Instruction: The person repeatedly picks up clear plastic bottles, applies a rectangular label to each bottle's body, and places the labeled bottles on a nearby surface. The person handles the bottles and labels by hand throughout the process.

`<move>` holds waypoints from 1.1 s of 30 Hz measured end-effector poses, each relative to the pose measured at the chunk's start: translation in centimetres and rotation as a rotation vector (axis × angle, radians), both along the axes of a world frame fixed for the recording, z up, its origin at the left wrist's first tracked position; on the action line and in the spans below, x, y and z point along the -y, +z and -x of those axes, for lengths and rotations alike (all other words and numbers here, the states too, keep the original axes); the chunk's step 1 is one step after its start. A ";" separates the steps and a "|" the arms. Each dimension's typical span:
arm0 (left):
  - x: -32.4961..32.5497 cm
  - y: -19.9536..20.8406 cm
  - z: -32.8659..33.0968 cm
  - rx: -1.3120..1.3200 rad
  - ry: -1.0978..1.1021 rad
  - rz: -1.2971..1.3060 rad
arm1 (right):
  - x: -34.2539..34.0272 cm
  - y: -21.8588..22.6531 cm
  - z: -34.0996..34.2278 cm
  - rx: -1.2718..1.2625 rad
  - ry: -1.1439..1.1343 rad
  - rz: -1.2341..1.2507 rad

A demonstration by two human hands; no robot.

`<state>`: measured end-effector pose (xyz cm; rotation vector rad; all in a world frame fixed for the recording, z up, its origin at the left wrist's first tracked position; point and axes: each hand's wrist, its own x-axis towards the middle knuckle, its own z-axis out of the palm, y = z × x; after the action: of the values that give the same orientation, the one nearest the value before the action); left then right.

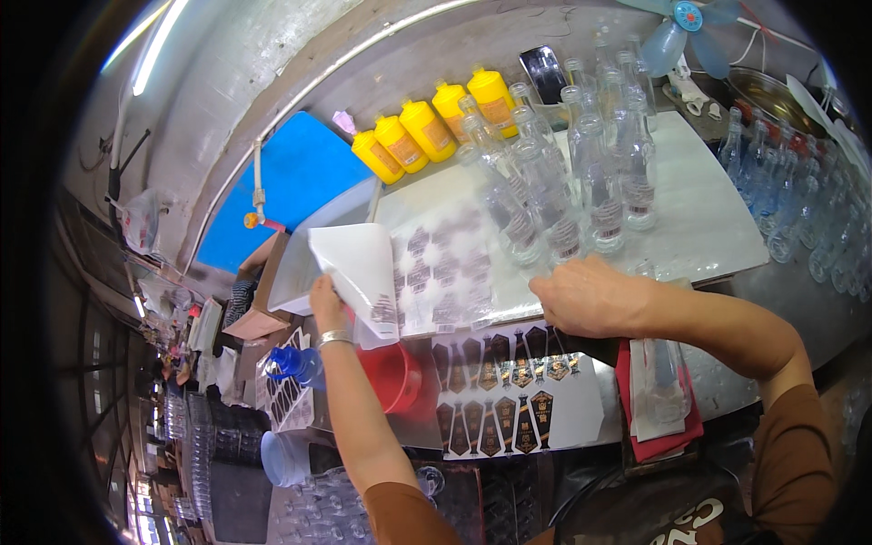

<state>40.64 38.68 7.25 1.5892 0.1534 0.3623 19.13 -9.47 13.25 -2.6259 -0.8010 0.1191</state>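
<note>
My left hand [326,305] has its fingers closed on the edge of a white backing sheet [352,265], lifted and curled at the board's left end. Beside it a clear sheet of dark printed labels [445,272] lies on the white board [708,218]. My right hand [590,298] rests over the board's near edge with its fingers curled; whatever they hold, if anything, is hidden. Just past it stand several clear glass bottles [604,200] with small printed labels. Below the board lies a sheet of black and gold labels [495,400]. A clear bottle [666,377] lies on red and white cloths [636,445] below my right forearm.
Several yellow bottles [427,132] line the wall, with a phone [543,74] leaning nearby. More glass bottles [781,182] crowd the right side, below a blue fan [688,36]. A red bucket [391,377] and blue-capped bottle [300,363] stand at left. Another person's arm [259,259] shows beyond.
</note>
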 end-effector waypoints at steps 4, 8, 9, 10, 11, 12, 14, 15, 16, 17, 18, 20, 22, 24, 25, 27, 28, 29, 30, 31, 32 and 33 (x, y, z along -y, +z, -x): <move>-0.6 -5.4 -2.4 -0.242 0.004 0.016 | -0.3 -0.4 0.5 0.019 0.044 0.002; -7.2 -3.0 -1.8 -0.157 0.184 -0.043 | 0.0 -0.1 1.1 0.022 0.087 -0.086; -3.8 -4.6 -2.7 -0.130 0.113 0.177 | 0.9 -1.0 0.6 -0.023 0.021 -0.039; -1.1 -4.6 -2.6 -0.145 0.114 0.169 | 1.8 -1.3 0.4 -0.063 -0.038 0.002; -0.1 -3.8 -1.8 -0.145 0.141 0.137 | 2.0 -1.3 0.4 -0.090 -0.071 0.018; -2.3 -2.0 -0.9 -0.112 0.176 0.129 | 1.7 -1.0 0.6 -0.069 -0.048 -0.004; -6.1 1.6 0.2 -0.038 0.213 0.102 | 1.4 -0.5 1.0 -0.027 -0.017 -0.039; -6.9 2.4 0.7 0.007 0.227 0.092 | 1.2 -0.2 1.1 -0.031 -0.013 -0.037; -6.7 3.1 1.0 0.046 0.232 0.091 | 1.2 -0.2 1.2 -0.040 -0.018 -0.026; -6.5 3.8 1.5 0.086 0.238 0.091 | 1.2 -0.1 1.3 -0.048 -0.022 -0.014; -6.2 4.4 1.8 0.098 0.259 0.068 | 1.2 -0.2 1.3 -0.062 -0.039 -0.017; -4.6 5.8 3.3 0.140 0.254 0.015 | 1.5 -0.5 1.5 -0.089 -0.073 -0.018; -3.5 7.4 3.7 0.216 0.284 0.064 | 2.1 -0.3 1.9 -0.076 -0.076 -0.036; -4.2 9.4 5.1 0.237 0.305 -0.034 | 2.5 0.2 2.4 -0.068 -0.076 -0.048; -4.5 10.3 5.6 0.248 0.312 -0.082 | 2.7 0.5 2.8 -0.065 -0.081 -0.049; -4.9 11.7 6.3 0.297 0.259 -0.093 | 2.9 0.9 3.3 -0.055 -0.088 -0.052; -5.3 12.7 6.5 0.325 0.232 -0.100 | 3.1 1.1 3.7 -0.043 -0.092 -0.058; -5.8 13.7 6.8 0.353 0.205 -0.109 | 3.1 1.3 4.0 -0.031 -0.094 -0.065; -6.2 14.7 7.2 0.366 0.134 -0.095 | 3.1 1.7 4.3 -0.031 -0.084 -0.068; -5.8 15.4 7.5 0.367 0.106 -0.097 | 3.3 2.1 4.6 -0.031 -0.082 -0.064; -5.4 16.3 8.0 0.367 0.080 -0.102 | 3.3 2.6 4.9 -0.032 -0.077 -0.062; -5.1 17.5 8.5 0.368 0.055 -0.110 | 3.1 3.0 5.1 0.007 -0.054 -0.128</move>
<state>32.17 43.77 24.75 1.6005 -0.1074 0.7086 14.07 -12.62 16.23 -2.5259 -0.7145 0.0419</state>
